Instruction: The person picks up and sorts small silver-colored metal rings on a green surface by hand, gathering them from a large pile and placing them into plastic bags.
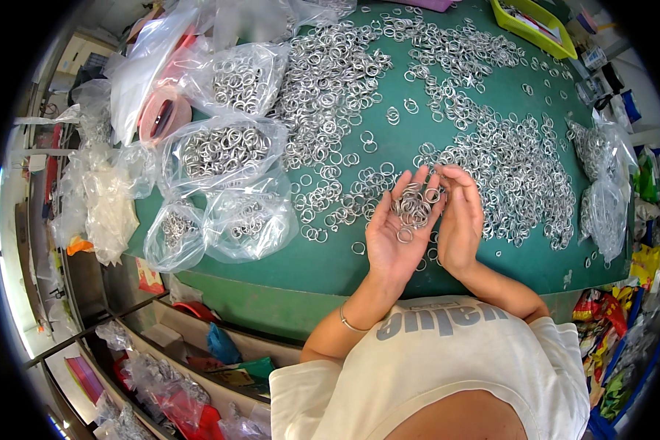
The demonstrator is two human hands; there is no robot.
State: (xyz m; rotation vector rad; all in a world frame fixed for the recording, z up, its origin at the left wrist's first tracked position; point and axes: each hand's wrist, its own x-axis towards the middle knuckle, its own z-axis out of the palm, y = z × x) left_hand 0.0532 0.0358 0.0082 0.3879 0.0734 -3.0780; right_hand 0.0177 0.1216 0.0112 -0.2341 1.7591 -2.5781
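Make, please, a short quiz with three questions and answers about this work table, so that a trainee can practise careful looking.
1. Which palm carries the small heap of metal rings? A) right; B) left; C) neither.
2. True or false: a yellow-green tray stands toward the far right of the tabletop.
3. Fill in: the colour of the tabletop is ____.

Key: 1. B, the left hand; 2. True; 3. green.

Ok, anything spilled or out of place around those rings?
Slightly: a few stray metal rings lie on the green table near its front right corner, beside a clear plastic bag and apart from the large ring pile. Whether they spilled, I can't tell.
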